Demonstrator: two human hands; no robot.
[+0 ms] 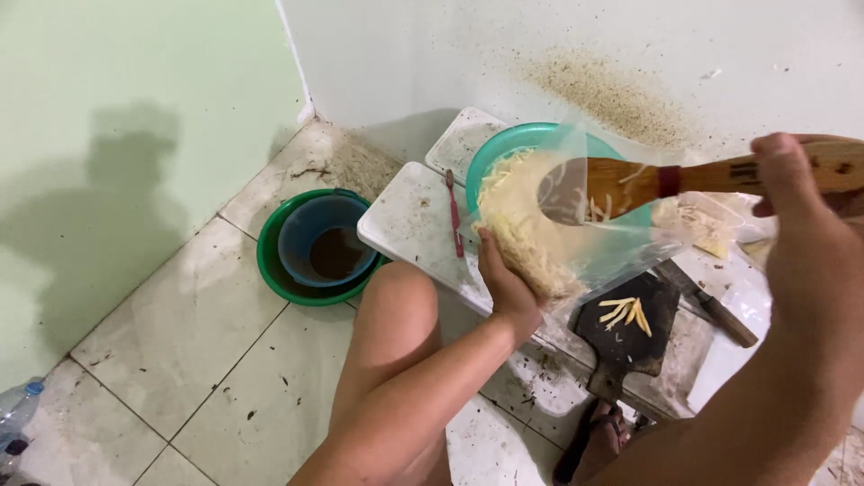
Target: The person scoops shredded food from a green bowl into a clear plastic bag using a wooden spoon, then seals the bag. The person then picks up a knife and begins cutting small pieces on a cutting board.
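Note:
My left hand (502, 286) grips the lower edge of a clear plastic bag (576, 256) filled with pale shredded strips (522, 225). The bag is held open over a teal bowl (504, 148). My right hand (801, 193) holds a wooden spatula (621, 184) by its handle, and the blade reaches inside the bag's mouth with a few strips stuck to it. Both hands hover above a low white board (405, 225).
A green basin (270, 261) with a blue bowl (301, 229) inside stands on the tiled floor at left. A red peeler (454, 216) lies on the white board. A black cutting board (630, 337) carries a few strips beside a knife (711, 306). Plastic bottle (18, 409) at far left.

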